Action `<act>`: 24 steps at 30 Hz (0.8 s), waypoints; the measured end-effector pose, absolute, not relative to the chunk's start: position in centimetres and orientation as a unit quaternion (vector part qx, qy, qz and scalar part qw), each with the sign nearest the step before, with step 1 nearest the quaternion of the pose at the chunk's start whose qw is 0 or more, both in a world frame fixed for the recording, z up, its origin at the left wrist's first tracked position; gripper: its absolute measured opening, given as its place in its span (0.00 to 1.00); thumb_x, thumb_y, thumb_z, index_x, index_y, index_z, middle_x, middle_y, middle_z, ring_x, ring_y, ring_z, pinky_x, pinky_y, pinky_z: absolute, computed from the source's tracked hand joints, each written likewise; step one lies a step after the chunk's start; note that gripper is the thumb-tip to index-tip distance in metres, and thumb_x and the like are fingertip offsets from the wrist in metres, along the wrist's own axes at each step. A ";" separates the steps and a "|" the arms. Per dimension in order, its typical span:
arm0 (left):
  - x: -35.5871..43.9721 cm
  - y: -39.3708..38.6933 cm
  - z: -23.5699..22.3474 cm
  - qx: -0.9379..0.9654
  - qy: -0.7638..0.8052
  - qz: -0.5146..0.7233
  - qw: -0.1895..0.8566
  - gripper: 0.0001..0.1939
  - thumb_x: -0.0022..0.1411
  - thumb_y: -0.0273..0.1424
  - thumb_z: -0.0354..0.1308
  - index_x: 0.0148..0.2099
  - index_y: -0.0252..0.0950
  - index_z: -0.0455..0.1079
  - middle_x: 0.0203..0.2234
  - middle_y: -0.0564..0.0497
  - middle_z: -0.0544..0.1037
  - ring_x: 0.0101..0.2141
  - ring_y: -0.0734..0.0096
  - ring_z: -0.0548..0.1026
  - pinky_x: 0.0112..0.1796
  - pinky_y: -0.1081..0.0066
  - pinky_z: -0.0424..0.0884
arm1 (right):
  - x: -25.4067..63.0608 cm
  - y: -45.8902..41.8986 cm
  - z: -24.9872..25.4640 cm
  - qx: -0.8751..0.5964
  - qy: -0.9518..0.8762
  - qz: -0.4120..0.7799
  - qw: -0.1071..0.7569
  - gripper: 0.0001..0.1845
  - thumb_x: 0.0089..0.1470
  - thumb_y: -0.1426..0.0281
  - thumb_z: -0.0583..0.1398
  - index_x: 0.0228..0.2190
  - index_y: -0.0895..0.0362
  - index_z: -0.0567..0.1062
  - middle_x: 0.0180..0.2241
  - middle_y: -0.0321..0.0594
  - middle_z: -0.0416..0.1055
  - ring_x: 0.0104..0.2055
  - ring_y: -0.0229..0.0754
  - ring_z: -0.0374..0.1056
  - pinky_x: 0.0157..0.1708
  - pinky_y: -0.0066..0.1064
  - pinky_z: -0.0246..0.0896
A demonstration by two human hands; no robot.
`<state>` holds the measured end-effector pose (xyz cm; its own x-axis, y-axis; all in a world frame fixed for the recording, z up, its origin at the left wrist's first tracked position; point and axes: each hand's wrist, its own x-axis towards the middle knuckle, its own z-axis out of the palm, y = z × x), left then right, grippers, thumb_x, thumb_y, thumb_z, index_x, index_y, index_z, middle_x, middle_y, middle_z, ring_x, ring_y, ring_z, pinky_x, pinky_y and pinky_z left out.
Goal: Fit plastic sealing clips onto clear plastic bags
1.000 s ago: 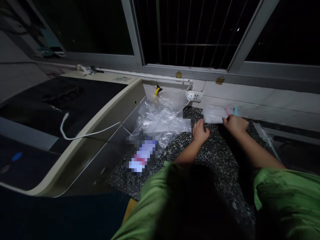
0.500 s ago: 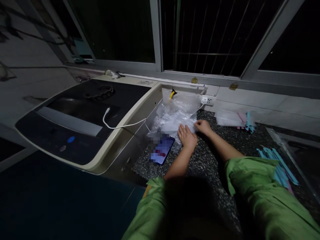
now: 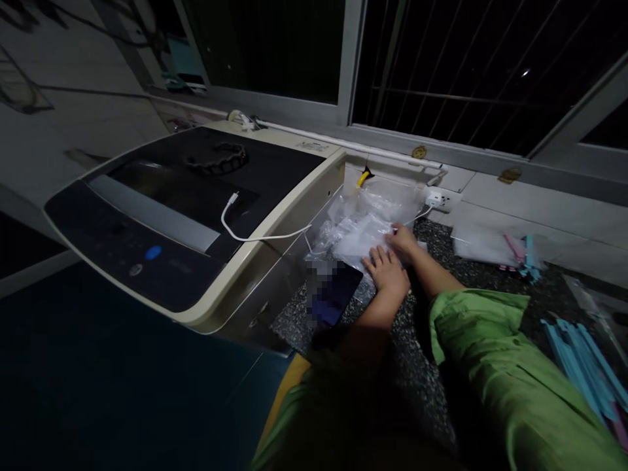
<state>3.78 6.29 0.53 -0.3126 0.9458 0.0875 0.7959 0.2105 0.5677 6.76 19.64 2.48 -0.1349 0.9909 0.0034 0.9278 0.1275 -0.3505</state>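
Note:
A heap of clear plastic bags [image 3: 360, 219] lies on the speckled stone counter [image 3: 417, 366] beside the washing machine. My left hand [image 3: 388, 271] rests flat on the near edge of the heap, fingers stretched out. My right hand [image 3: 403, 239] is just behind it, fingers curled onto one clear bag at the heap's right side. A phone [image 3: 336, 294] lies on the counter just left of my left hand. Both arms wear green sleeves.
A washing machine [image 3: 196, 203] with a white cable [image 3: 255, 232] and a dark hairband on its lid stands at the left. A wall socket [image 3: 439, 198] is behind the bags. A filled clear bag [image 3: 483, 245] with pink and blue strips lies at the right; several blue strips [image 3: 583, 356] lie nearer.
Both hands have left the filled bag at the right and moved left to the heap of clear bags. The view has swung left, so the washing machine fills more of it.

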 end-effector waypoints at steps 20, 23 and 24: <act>1.2 3.9 2.6 0.576 0.793 0.156 0.121 0.32 0.58 0.40 0.49 0.64 0.37 0.51 0.65 0.42 0.44 0.63 0.51 0.43 0.57 0.40 0.41 | 5.9 19.2 1.5 -0.658 -0.727 0.124 0.151 0.08 0.45 0.70 0.56 0.28 0.58 0.74 0.31 0.45 0.75 0.33 0.43 0.68 0.30 0.29 0.57; 1.2 4.4 2.2 0.581 0.790 0.145 0.129 0.33 0.58 0.39 0.49 0.64 0.35 0.51 0.65 0.41 0.45 0.63 0.51 0.44 0.58 0.42 0.40 | 6.2 19.1 1.4 -0.648 -0.730 0.123 0.179 0.07 0.45 0.71 0.56 0.27 0.58 0.74 0.29 0.44 0.74 0.31 0.42 0.67 0.29 0.28 0.57; 1.2 4.6 2.0 0.583 0.789 0.145 0.129 0.33 0.58 0.39 0.49 0.64 0.34 0.51 0.65 0.41 0.46 0.63 0.51 0.44 0.58 0.43 0.40 | 6.4 19.0 1.4 -0.643 -0.732 0.123 0.189 0.07 0.45 0.71 0.56 0.27 0.58 0.74 0.29 0.44 0.74 0.31 0.42 0.67 0.29 0.28 0.57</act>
